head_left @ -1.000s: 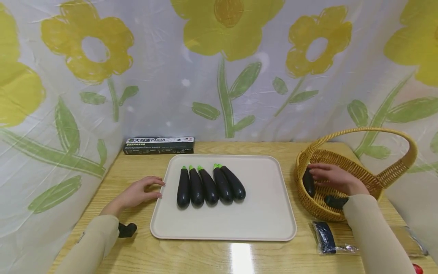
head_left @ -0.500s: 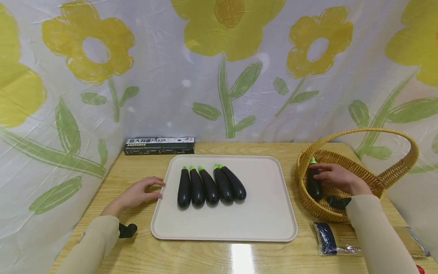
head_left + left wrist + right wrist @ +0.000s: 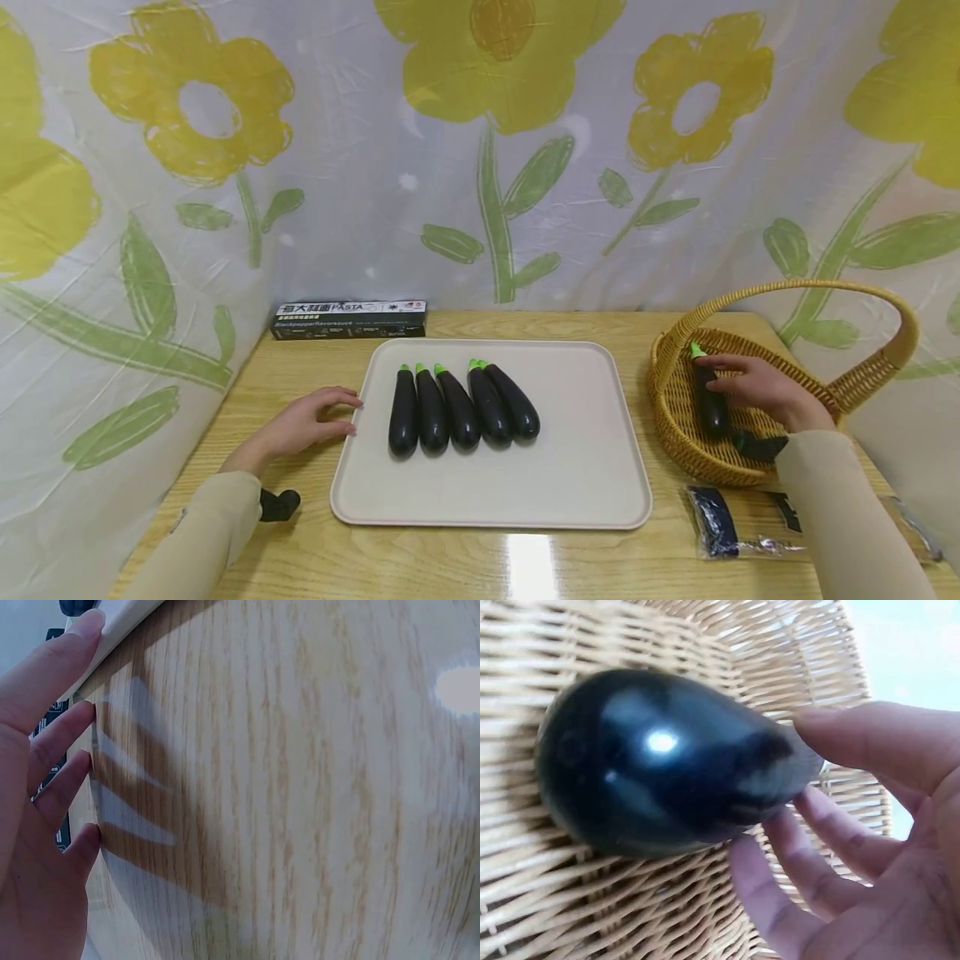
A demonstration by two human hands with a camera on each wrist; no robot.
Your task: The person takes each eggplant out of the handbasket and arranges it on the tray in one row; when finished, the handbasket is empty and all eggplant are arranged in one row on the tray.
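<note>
In the head view my right hand [image 3: 768, 392] is inside the wicker basket [image 3: 791, 367] and grips a dark eggplant [image 3: 709, 402] with a bright green tip. The right wrist view shows the thumb on one side of the eggplant's narrow end [image 3: 667, 761] and curled fingers on the other, with wicker weave below. My left hand [image 3: 307, 421] rests by the left edge of a cream tray [image 3: 570, 475], its fingers loosely spread. Several eggplants [image 3: 459, 408] lie side by side on the tray, green tips pointing to the back.
A dark pasta box [image 3: 348, 320] stands at the back left of the wooden table [image 3: 420, 558]. In front of the basket a clear plastic package [image 3: 716, 521] lies partly under the right sleeve [image 3: 847, 508]. The tall basket handle [image 3: 795, 285] arches over the basket. A flowered cloth [image 3: 337, 183] hangs behind.
My right hand has shifted to the right within the basket, bringing the eggplant from the left wall toward the middle. Its green tip has come into sight. The left hand stays still.
</note>
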